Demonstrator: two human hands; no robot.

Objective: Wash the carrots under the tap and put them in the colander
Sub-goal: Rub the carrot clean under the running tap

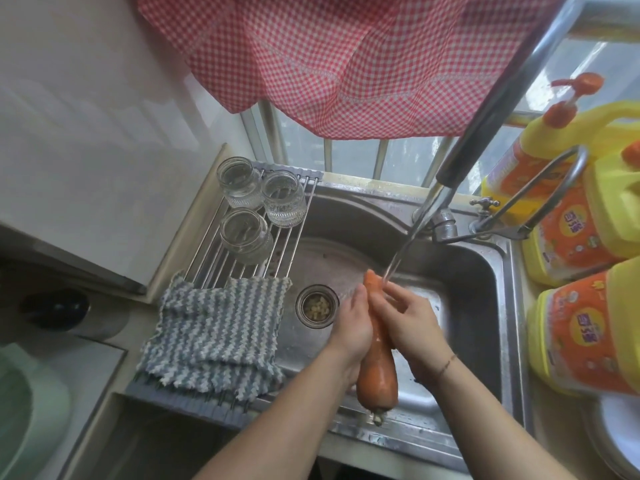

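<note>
Over the sink [485,271], the left hand [351,327] and right hand [408,317] both grip 1 carrot [377,368] under the tap's [440,199] stream.

- Daylight enters through the window [349,157] at top centre, partly screened by the checked curtain [332,60]; overall level moderate, slightly dim.
- Sink [460,271] steel shows soft glare streaks on basin floor and rim; wall tile [86,98] at left carries a pale sheen.
- Shadows soft and diffuse, deepest at lower left.
- Wide-angle distortion: tap pipe [485,109] and counter edges bow toward the borders.
- Frame edges soft, especially left; yellow bottles [571,216] slightly smeared; centre reasonably sharp.
</note>
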